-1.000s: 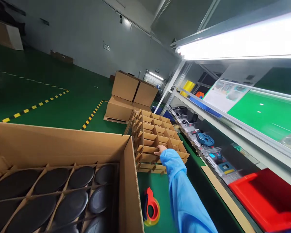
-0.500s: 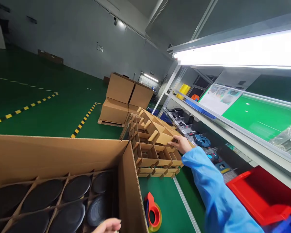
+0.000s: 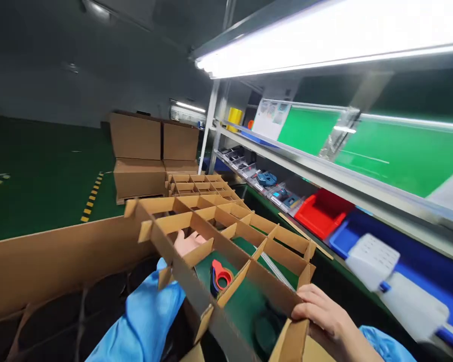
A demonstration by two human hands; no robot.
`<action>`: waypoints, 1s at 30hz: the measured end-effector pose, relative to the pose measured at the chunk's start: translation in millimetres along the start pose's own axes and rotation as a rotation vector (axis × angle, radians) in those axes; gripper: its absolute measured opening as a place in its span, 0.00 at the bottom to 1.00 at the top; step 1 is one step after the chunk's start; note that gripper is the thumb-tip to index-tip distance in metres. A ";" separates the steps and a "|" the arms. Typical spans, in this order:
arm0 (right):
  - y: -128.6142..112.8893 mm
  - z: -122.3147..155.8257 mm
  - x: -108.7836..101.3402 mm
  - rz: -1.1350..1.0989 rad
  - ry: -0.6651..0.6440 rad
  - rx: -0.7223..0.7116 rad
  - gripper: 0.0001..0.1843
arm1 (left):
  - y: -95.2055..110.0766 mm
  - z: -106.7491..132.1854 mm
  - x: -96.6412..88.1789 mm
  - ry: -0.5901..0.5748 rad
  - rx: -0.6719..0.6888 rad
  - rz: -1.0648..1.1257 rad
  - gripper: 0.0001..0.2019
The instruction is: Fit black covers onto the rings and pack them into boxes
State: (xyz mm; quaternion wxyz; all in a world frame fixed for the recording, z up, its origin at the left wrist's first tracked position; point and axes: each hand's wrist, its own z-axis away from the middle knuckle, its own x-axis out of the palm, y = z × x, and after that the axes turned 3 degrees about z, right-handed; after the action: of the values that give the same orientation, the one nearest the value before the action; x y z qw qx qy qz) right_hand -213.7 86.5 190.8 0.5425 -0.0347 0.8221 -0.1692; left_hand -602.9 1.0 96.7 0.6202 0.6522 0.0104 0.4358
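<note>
I hold a cardboard cell divider grid (image 3: 226,241) up in the air over the green bench. My right hand (image 3: 324,314) grips its near right corner, fingers closed over the cardboard edge. My left hand (image 3: 186,242), in a blue sleeve, reaches up from below into one of its cells on the left side; its fingers are partly hidden by the strips. Through the cells I see a red tape dispenser (image 3: 221,275) on the bench. Below left is the large open carton (image 3: 60,256) with dark round parts in its cells.
A stack of more divider grids (image 3: 196,185) lies further along the bench. Closed cartons (image 3: 151,148) stand on the green floor behind. To the right, a shelf line carries a red bin (image 3: 320,213), a blue bin (image 3: 400,251) and small trays under a bright tube light.
My right hand has lifted one divider grid off the stack and brought it toward me. My left hand has come up and joined it. My view has swung right.
</note>
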 end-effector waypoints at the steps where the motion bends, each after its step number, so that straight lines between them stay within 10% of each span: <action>1: -3.7 24.3 -3.8 -0.014 0.008 0.019 0.16 | -8.6 4.2 9.4 -0.052 -0.008 0.072 0.30; 5: -16.1 112.5 -27.9 -0.101 -0.049 0.069 0.18 | -45.2 40.4 38.2 -0.264 -0.088 0.462 0.29; 12: -20.9 268.1 -62.2 -0.134 -0.003 0.109 0.19 | -105.7 104.0 114.4 -0.338 -0.409 0.430 0.30; 22: 5.2 462.5 -73.7 0.123 -0.032 0.387 0.16 | -269.6 166.5 234.9 -0.390 -0.534 0.335 0.27; 26: 56.3 519.4 -46.2 0.179 -0.036 0.444 0.19 | -321.5 204.4 223.2 -0.157 -0.736 0.106 0.26; 30: 115.2 562.0 3.4 0.125 -0.102 0.486 0.19 | -350.0 273.5 146.2 -0.017 -0.973 -0.087 0.34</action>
State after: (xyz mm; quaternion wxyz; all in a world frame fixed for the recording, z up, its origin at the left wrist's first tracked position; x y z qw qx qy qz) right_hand 307.3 58.8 -47.6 0.5851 0.1390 0.7295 -0.3259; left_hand -168.8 -56.1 -67.6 0.8706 0.2893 -0.1723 0.3586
